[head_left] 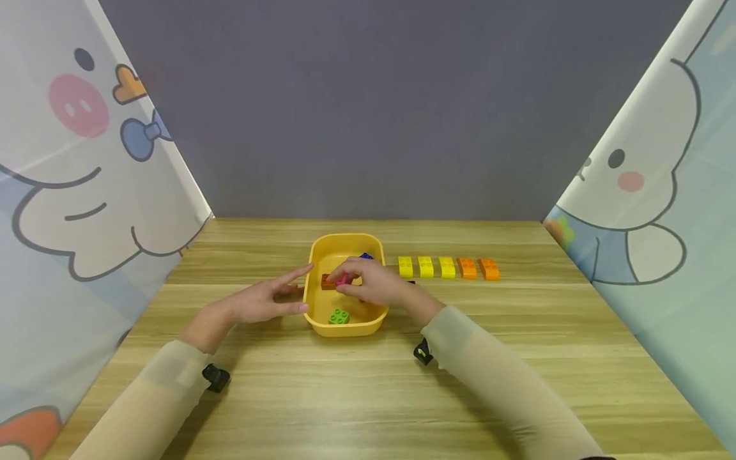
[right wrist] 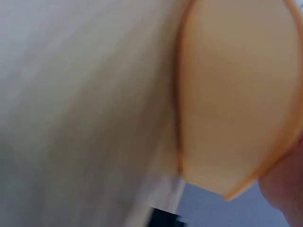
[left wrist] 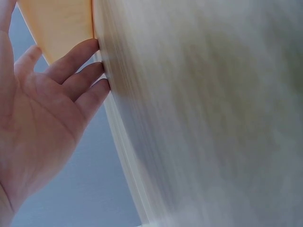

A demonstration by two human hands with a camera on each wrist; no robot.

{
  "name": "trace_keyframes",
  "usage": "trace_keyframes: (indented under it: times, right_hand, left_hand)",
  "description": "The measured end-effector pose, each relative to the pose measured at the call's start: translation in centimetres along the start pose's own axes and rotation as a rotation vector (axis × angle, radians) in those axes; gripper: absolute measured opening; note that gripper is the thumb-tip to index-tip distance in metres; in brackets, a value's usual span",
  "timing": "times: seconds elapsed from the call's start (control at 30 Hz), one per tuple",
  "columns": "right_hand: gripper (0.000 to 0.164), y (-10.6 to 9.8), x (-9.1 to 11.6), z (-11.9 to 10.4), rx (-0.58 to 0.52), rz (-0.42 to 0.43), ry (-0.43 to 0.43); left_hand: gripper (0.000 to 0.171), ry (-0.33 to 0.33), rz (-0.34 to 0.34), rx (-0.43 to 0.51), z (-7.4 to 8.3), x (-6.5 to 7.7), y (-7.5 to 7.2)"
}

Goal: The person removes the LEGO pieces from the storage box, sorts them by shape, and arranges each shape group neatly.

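A yellow tray (head_left: 345, 330) stands on the wooden table. My left hand (head_left: 259, 303), fingers spread and fairly straight, is against its left side, the index fingertip by the rim. In the left wrist view, the left hand's fingertips (left wrist: 90, 90) lie beside the tray's wall (left wrist: 61, 28). Over the tray's middle reaches my right hand (head_left: 370, 281), thumb and fingers bent around a pink brick (head_left: 342, 280) and beside an orange-brown brick (head_left: 328, 285); whether it grips either is unclear. A green brick (head_left: 339, 317) lies near the front, a blue brick (head_left: 366, 255) at the back right.
Right of the tray runs a row of bricks: several yellow bricks (head_left: 425, 267), then two orange bricks (head_left: 467, 268). A small dark thing (head_left: 411, 282) shows past the right wrist. A grey panel (head_left: 374, 115) closes off the back; printed cloths (head_left: 661, 179) hang at the sides.
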State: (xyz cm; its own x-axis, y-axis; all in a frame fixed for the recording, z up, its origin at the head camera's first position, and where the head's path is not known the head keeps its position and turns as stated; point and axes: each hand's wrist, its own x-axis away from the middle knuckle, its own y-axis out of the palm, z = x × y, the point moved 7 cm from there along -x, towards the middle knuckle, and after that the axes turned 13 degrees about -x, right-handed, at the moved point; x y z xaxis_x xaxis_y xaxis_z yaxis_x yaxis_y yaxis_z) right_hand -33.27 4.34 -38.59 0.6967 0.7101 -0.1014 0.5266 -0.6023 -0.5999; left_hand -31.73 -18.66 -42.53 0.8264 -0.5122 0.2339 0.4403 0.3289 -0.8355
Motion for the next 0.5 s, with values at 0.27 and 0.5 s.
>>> trace_keyframes:
  times: [0.27, 0.5]
  right_hand:
    - [0.025, 1.2, -0.2, 0.7, 0.089, -0.082, -0.022]
    - [0.022, 2.2, 0.0, 0.8, 0.196, -0.227, -0.003]
  left_hand:
    - [0.093, 0.006, 0.009, 0.012, -0.1, 0.1, -0.1]
    - [0.092, 0.014, 0.012, 0.007, 0.0, 0.0, 0.1]
